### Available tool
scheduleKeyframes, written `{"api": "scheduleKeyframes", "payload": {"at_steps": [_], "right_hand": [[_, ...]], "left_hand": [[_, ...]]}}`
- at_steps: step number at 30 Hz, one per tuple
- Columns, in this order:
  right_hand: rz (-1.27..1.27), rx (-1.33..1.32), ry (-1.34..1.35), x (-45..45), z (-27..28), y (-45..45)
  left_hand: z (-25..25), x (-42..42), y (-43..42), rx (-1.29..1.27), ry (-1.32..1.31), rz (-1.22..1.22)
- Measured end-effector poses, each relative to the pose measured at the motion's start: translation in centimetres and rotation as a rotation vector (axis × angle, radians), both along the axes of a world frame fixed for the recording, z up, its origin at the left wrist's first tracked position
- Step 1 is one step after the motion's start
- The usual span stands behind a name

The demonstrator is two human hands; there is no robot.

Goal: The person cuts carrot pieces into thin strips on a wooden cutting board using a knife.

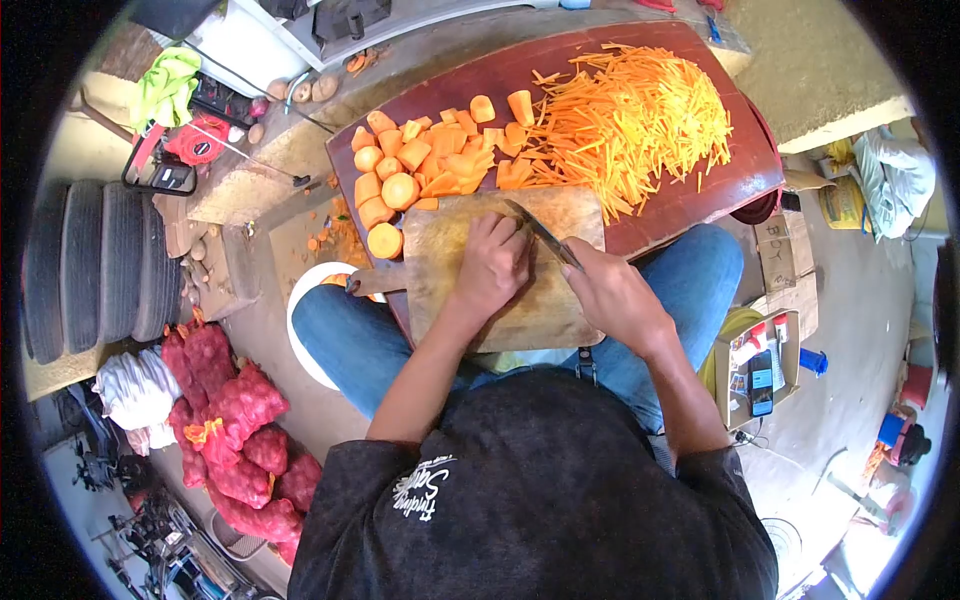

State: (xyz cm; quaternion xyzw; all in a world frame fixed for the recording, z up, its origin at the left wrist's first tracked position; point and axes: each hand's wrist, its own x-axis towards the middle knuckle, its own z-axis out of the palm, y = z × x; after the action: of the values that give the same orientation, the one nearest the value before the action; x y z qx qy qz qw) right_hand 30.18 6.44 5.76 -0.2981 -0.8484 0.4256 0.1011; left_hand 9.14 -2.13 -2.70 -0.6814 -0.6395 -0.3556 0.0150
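A wooden cutting board (440, 300) with a handle lies in front of me on a dark red table (690, 205). My left hand (495, 262) rests on the board, its fingers curled; what they hold, if anything, is hidden. My right hand (615, 295) is closed around the handle of a knife (543, 233), whose blade points up and left over the board, beside my left fingers. Thick carrot pieces (400, 191) sit beyond the board at the left. A large heap of thin carrot strips (640, 125) lies at the right.
A white basin (298, 330) stands by my left knee. Red net sacks (240, 405) and tires (100, 270) are at the left. On the right, a box (735, 400) holds a phone (761, 385), with cardboard (785, 255) behind it.
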Motion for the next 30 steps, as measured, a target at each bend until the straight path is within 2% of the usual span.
{"api": "scheduleKeyframes", "payload": {"at_steps": [8, 14, 17, 20, 24, 28, 30], "right_hand": [[-0.079, -0.013, 0.037, 1.2, 1.4, -0.7], [-0.053, -0.052, 0.016, 2.1, 0.5, -1.1], [-0.050, 0.038, -0.003, 2.1, 0.3, 0.4], [-0.098, 0.309, 0.098, 2.4, -1.3, 3.3], [-0.180, 0.357, -0.062, 2.6, 1.0, 5.0], [-0.073, 0.513, 0.003, 3.8, -0.1, 5.6], [-0.056, 0.526, -0.040, 4.1, -0.3, 5.3]], "left_hand": [[-0.6, -0.1, 0.0, 0.079, -0.102, 0.037], [-1.5, -0.4, -0.3, 0.066, -0.259, 0.127], [-1.6, -0.3, 0.0, 0.052, -0.255, 0.140], [-1.3, -0.3, 0.2, 0.038, -0.262, 0.126], [-0.9, -0.5, 1.3, 0.032, -0.312, 0.156], [0.7, -1.1, 4.1, 0.035, -0.429, 0.166], [2.7, -1.0, 6.2, 0.040, -0.413, 0.095]]}}
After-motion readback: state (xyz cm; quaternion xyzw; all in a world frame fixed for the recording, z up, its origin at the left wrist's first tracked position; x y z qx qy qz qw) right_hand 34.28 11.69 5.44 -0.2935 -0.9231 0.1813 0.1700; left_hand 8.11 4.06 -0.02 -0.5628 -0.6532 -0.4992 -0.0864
